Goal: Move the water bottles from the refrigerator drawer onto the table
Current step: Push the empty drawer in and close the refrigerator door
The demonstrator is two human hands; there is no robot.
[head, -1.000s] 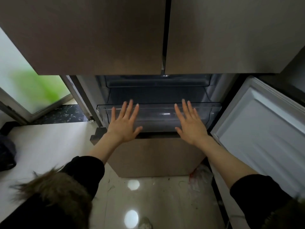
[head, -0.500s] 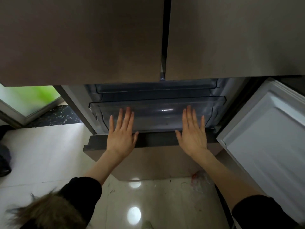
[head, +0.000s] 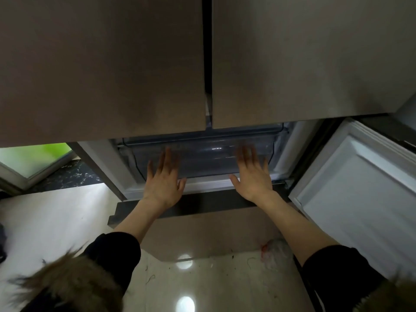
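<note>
A clear plastic refrigerator drawer (head: 207,158) sits pushed into the open lower compartment of the refrigerator. My left hand (head: 163,181) lies flat with straight fingers against the drawer's front on the left. My right hand (head: 252,176) presses the same front on the right, fingers straight. Neither hand holds anything. No water bottles and no table are in view.
Two closed brown upper refrigerator doors (head: 112,64) fill the top of the view. A white-lined lower door (head: 360,199) stands open at the right. A brown lower drawer front (head: 202,230) juts out below my hands. Glossy tiled floor (head: 56,221) lies left and below.
The clear drawer has slid back into the compartment under both flat hands. My view has moved closer and lower.
</note>
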